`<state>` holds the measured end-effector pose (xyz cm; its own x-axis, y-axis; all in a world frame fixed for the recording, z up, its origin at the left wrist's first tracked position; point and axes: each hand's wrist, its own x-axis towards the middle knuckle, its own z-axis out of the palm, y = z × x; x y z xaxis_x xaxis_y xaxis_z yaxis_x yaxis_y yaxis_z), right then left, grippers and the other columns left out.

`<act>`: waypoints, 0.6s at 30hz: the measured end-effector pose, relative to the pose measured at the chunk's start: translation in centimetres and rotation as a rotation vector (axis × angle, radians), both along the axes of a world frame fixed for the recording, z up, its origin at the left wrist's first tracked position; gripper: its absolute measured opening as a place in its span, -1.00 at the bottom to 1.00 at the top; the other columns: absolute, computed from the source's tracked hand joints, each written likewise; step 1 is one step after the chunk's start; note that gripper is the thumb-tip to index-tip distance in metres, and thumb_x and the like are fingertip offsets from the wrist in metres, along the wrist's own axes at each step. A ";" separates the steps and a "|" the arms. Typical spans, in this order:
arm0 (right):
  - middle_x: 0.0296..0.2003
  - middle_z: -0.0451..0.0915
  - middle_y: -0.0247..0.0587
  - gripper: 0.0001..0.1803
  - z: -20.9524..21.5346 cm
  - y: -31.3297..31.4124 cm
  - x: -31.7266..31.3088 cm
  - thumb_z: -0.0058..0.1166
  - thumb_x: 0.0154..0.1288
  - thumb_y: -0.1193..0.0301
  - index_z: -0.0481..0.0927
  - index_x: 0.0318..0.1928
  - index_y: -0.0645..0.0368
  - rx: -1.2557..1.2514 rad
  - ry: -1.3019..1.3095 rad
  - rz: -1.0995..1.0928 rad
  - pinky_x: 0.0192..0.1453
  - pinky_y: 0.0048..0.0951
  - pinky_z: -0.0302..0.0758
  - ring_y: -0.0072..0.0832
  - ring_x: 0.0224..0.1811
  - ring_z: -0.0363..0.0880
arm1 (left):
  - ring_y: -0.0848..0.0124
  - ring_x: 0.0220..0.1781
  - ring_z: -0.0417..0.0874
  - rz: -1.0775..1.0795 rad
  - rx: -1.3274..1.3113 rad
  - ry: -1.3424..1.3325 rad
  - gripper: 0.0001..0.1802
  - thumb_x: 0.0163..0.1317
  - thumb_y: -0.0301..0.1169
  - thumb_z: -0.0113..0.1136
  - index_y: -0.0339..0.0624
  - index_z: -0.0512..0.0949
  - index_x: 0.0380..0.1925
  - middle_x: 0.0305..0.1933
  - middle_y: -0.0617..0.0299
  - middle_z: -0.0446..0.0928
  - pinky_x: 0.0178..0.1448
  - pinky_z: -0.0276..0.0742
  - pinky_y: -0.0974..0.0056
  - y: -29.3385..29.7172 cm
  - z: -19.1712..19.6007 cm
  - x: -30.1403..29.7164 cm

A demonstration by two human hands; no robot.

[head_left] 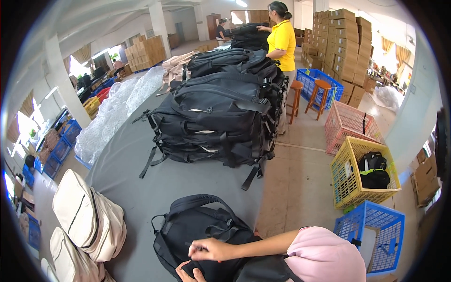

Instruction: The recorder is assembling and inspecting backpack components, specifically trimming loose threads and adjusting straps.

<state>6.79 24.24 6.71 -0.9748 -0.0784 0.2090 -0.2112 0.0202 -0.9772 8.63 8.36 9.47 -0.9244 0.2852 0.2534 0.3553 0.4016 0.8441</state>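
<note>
A black backpack (pixel 176 235) lies on the grey-covered table right in front of me, its shoulder straps and top loop uppermost. Over its lower part is my right hand (pixel 206 249), fingers curled together; whatever is in them is too small to make out. Just below it, at the picture's lower edge, my left hand (pixel 184 275) is closed on a small black piece (pixel 192 267). Whether that piece belongs to the backpack I cannot tell. My right forearm, in a pink sleeve (pixel 324 256), crosses the near end of the backpack.
Farther along the table (pixel 136 183) rises a stack of black backpacks (pixel 211 113) with hanging straps. Cream backpacks (pixel 87 216) stand at the left. Right of the table are a blue crate (pixel 376 211), a yellow crate (pixel 345 181) and stools (pixel 322 85). A person in yellow (pixel 283 42) stands beyond the stack.
</note>
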 end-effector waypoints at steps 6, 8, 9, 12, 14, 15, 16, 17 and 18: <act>-0.38 0.43 -0.20 -0.72 0.3 -0.3 0.1 0.14 0.19 0.29 0.43 -0.38 0.26 0.261 0.111 0.010 -0.28 -0.30 0.40 -0.22 -0.37 0.48 | 0.09 0.12 0.37 -0.198 0.155 -0.181 -0.55 0.32 -0.21 -0.05 -0.32 0.31 0.07 0.06 -0.07 0.34 0.24 0.23 0.14 -0.2 -1.1 0.0; -0.39 0.43 -0.19 -0.71 0.3 -0.5 0.2 0.13 0.20 0.28 0.42 -0.40 0.26 0.338 0.142 -0.004 -0.28 -0.27 0.40 -0.17 -0.36 0.48 | 0.10 0.14 0.36 -0.216 0.177 -0.242 -0.54 0.30 -0.21 -0.02 -0.31 0.31 0.08 0.08 -0.05 0.33 0.25 0.21 0.14 -0.8 -1.2 0.5; -0.39 0.43 -0.17 -0.72 0.1 -0.7 0.1 0.12 0.20 0.28 0.43 -0.40 0.25 0.332 0.140 0.010 -0.29 -0.24 0.39 -0.14 -0.35 0.48 | 0.10 0.15 0.36 -0.210 0.134 -0.218 -0.52 0.30 -0.21 0.00 -0.30 0.31 0.09 0.08 -0.04 0.33 0.26 0.20 0.14 -0.7 -0.9 0.7; -0.41 0.47 -0.15 -0.80 -1.1 -1.4 -0.8 0.09 0.23 0.37 0.47 -0.41 0.26 0.162 0.171 -0.042 -0.30 -0.29 0.43 -0.18 -0.37 0.52 | 0.15 -0.09 0.52 -0.068 0.004 0.057 -0.56 0.21 -0.24 0.10 -0.35 0.37 -0.04 -0.14 0.03 0.45 0.06 0.39 0.19 -0.9 -2.0 0.9; -0.46 0.48 -0.23 -0.86 1.1 -1.0 -0.3 0.13 0.22 0.46 0.50 -0.40 0.27 0.043 0.088 -0.167 -0.32 -0.46 0.42 -0.42 -0.40 0.52 | 0.08 -0.03 0.53 -0.063 0.089 -0.024 -0.62 0.07 -0.39 0.15 -0.39 0.46 -0.11 -0.11 -0.01 0.48 0.10 0.40 0.17 -0.9 -1.6 -0.2; -0.47 0.47 -0.23 -0.90 2.5 -0.7 0.0 0.16 0.20 0.48 0.54 -0.39 0.24 0.081 0.190 -0.205 -0.35 -0.47 0.42 -0.41 -0.43 0.52 | 0.12 -0.04 0.54 -0.048 0.155 -0.118 -0.63 0.05 -0.42 0.16 -0.35 0.48 -0.12 -0.09 0.01 0.50 0.09 0.40 0.21 -1.0 -1.7 -0.5; -0.48 0.47 -0.23 -0.93 3.9 -0.3 0.3 0.17 0.17 0.50 0.56 -0.38 0.23 0.175 0.233 -0.195 -0.36 -0.46 0.42 -0.39 -0.46 0.51 | 0.15 -0.01 0.54 -0.037 0.188 -0.222 -0.64 0.04 -0.45 0.17 -0.34 0.50 -0.11 -0.07 0.04 0.51 0.09 0.40 0.23 -1.0 -1.6 -0.8; -0.49 0.47 -0.21 -0.93 4.7 0.0 0.3 0.19 0.16 0.50 0.56 -0.38 0.22 0.220 0.277 -0.167 -0.35 -0.45 0.43 -0.38 -0.46 0.51 | 0.19 -0.01 0.55 0.009 0.184 -0.264 -0.64 0.05 -0.46 0.18 -0.35 0.51 -0.11 -0.08 0.06 0.52 0.10 0.40 0.25 -0.8 -1.4 -1.0; -0.47 0.51 -0.21 -0.90 4.4 0.3 -0.1 0.21 0.14 0.48 0.55 -0.37 0.22 0.316 0.328 -0.137 -0.34 -0.45 0.45 -0.37 -0.45 0.54 | 0.21 -0.01 0.54 -0.036 0.242 -0.241 -0.64 0.06 -0.46 0.20 -0.37 0.51 -0.11 -0.07 0.06 0.51 0.11 0.39 0.28 -0.8 -2.1 -1.4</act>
<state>6.71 24.53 11.10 -0.8669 -0.0627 0.4945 -0.4824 0.3551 -0.8007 7.20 7.52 7.36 -0.9563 0.2773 0.0931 0.1442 0.1698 0.9749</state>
